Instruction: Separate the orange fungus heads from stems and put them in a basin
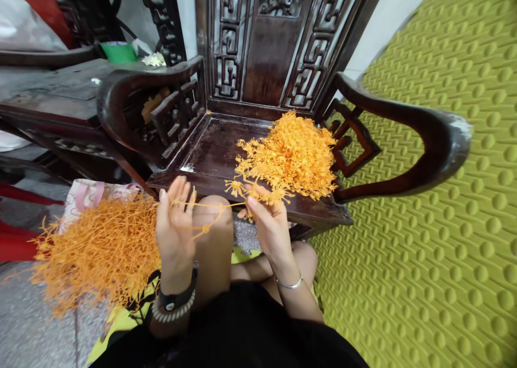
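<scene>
My left hand [174,225] and my right hand [270,225] are raised over my knees in front of a dark carved wooden chair [210,152]. Between them stretches a thin orange plastic strand [205,212] with small flower-like bits; each hand pinches one end. A heap of orange plastic flower pieces [293,155] lies on the chair seat, just beyond my right hand. A second, looser pile of orange stems [100,247] sits to the left of my left hand, over a pale bag.
A green-yellow bumpy mat [424,238] covers the floor on the right. The chair's curved armrests [404,125] flank the seat. A dark low table [52,96] with a green container [118,51] stands at the left. The floor at lower left is grey.
</scene>
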A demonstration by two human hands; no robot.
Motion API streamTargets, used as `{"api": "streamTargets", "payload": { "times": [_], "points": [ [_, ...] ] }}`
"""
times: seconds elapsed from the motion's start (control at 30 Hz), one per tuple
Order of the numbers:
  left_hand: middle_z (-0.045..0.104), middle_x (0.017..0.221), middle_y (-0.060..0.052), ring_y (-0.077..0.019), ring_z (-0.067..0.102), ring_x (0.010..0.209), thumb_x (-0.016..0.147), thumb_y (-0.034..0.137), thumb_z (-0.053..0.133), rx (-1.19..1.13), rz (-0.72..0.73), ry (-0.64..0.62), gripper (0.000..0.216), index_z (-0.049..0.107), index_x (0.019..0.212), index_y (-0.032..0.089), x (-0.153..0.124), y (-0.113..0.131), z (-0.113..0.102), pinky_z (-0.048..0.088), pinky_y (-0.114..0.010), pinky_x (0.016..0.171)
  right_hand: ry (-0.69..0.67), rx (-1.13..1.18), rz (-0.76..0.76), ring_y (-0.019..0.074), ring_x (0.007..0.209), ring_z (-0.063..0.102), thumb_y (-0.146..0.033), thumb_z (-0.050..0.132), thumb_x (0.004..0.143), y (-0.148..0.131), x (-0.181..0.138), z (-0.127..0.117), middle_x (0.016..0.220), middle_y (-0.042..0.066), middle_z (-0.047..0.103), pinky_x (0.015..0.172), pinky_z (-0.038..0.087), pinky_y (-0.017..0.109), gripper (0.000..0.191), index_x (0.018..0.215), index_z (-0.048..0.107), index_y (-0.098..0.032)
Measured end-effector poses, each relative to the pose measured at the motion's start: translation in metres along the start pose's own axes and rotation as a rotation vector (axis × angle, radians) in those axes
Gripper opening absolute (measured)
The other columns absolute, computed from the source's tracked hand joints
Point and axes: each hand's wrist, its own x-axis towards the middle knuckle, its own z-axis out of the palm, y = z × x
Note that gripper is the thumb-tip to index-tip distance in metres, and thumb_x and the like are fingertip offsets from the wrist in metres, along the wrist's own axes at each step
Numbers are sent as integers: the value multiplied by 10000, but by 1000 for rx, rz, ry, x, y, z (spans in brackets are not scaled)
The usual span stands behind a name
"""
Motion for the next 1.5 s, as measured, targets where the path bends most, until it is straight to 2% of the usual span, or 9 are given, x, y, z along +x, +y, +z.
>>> {"api": "streamTargets", "payload": {
  "times": [0.13, 0.23, 0.33, 0.47, 0.6, 0.7, 0.83, 1.13, 1.5],
  "points": [
    [765, 1005, -83, -282, 671, 1046, 859, 541, 559, 578, -119, -458, 392, 778, 844, 217, 10, 16, -35, 440, -431, 1037, 82, 13, -40, 93, 533, 440, -420, 659, 813, -4, 4, 0, 706, -4, 613, 438, 374, 229, 202, 901, 702, -242],
    [754, 762, -74, -292, 695, 861, 893, 514, 516, 981, -89, -386, 430, 770, 691, 231, 5, 33, -51, 454, -441, 965, 102, -16, -96, 83, 511, 438, -427, 658, 810, -8, 6, -2, 709, -12, 609, 439, 356, 235, 213, 906, 661, -237],
    [744, 1006, -72, -294, 638, 1049, 917, 454, 506, 1010, 344, -101, 340, 768, 927, 236, -9, 42, -35, 385, -454, 1053, 65, -7, -131, 78, 498, 459, -384, 677, 795, -9, 3, 1, 750, -24, 619, 454, 379, 243, 219, 950, 600, -250],
    [639, 1300, -60, -287, 489, 1296, 835, 361, 666, 917, 621, -511, 379, 656, 1196, 248, -27, 28, 15, 140, -475, 1206, -13, 20, -13, 78, 498, 436, -330, 668, 759, -7, -2, 6, 767, -29, 610, 422, 328, 223, 231, 930, 530, -260],
    [670, 1189, -93, -256, 596, 1117, 897, 379, 596, 881, 350, -665, 374, 581, 1232, 214, -35, 2, 36, 315, -452, 1109, 68, 57, 50, 78, 488, 371, -265, 619, 691, -16, 0, 0, 715, -26, 571, 400, 236, 211, 243, 923, 548, -254],
    [674, 942, -51, -204, 624, 859, 926, 436, 546, 818, 87, -708, 457, 462, 1307, 199, -39, -8, 31, 464, -327, 810, -8, 68, 44, 63, 453, 297, -227, 579, 660, -27, 1, -8, 677, -30, 535, 402, 198, 216, 242, 902, 583, -241],
    [577, 706, 24, -139, 526, 635, 980, 407, 436, 790, -14, -889, 226, 534, 976, 203, -46, -8, 23, 354, -253, 605, -45, 39, -95, 62, 455, 289, -344, 642, 717, -26, 4, -10, 639, -37, 459, 410, 219, 226, 211, 890, 606, -229],
    [458, 643, 33, -116, 412, 625, 986, 458, 392, 607, -248, -1075, 381, 474, 735, 183, -62, -17, 25, 285, -259, 594, 225, -120, -305, 91, 399, 292, -651, 464, 873, -8, 25, -18, 456, -33, 306, 404, 233, 275, 583, 479, 400, -226],
    [314, 533, 36, -78, 243, 475, 985, 494, 367, 235, -611, -1143, 524, 424, 578, 169, -71, 6, -19, 159, -270, 466, 157, -214, -480, 64, 383, 88, -675, 557, 805, -114, 109, -96, 420, -87, 136, 395, 96, 283, 651, 472, 205, -239]
  ]
}}
